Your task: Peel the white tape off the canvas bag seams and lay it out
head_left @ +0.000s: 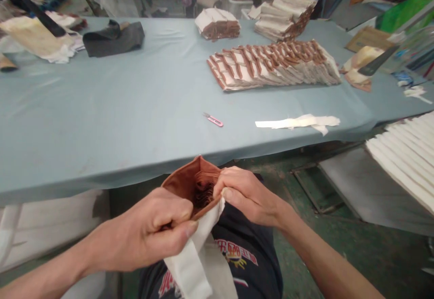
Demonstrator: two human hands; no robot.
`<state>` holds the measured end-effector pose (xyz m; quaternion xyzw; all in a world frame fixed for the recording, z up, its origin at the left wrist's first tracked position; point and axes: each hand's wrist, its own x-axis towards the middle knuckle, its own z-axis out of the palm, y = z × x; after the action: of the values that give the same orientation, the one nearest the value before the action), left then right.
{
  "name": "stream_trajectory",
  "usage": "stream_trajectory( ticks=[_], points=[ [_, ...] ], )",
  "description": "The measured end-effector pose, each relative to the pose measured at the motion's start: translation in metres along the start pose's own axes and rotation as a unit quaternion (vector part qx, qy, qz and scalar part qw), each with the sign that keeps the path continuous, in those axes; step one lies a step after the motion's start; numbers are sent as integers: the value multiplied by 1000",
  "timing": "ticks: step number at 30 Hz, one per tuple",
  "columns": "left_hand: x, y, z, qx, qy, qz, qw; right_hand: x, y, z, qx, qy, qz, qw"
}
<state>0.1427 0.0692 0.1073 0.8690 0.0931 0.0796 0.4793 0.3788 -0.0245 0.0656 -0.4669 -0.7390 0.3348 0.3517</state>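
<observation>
Both hands are closed on one workpiece, a pouch-like piece of reddish-brown cloth with a white outer layer. It is held in front of the body, just off the near edge of the worktop, which is covered in blue-grey sheeting. The left hand grips the near rim, thumb laid along the outside and fingers curled inward. The right hand pinches the same rim at its right end between thumb and fingers. The mouth of the workpiece stands open upward; dark brown gathered folds are visible inside. White material hangs below the hands, over a dark garment with red-and-white lettering.

On the worktop, small pink-handled thread snips lie near the front edge, well apart from both hands. To their right lies a ragged white fabric strip. Behind these is a long row of overlapping brown-and-white folded pieces, with two smaller stacks beyond. A folded dark grey cloth rests at the far left.
</observation>
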Motion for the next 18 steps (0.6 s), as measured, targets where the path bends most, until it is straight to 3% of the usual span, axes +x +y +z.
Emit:
stream_trajectory(
  ticks=[3, 6, 13, 15, 18],
  points=[
    [-15, -3, -1, 46, 52, 25, 997, -6, 19, 11, -14, 43, -6, 999],
    [-25, -8, -7, 93, 85, 39, 991, -10, 18, 17, -64, 65, -18, 996],
    [-20, -48, -26, 290, 160, 131, 934, -1, -35, -16, -126, 88, -34, 988],
    [-8, -61, -27, 298, 174, 162, 925, 4, -49, -27, -129, 71, -41, 988],
    [14, -63, -27, 250, 161, 169, 940, 10, -61, -41, -117, 59, -31, 991]
  ],
)
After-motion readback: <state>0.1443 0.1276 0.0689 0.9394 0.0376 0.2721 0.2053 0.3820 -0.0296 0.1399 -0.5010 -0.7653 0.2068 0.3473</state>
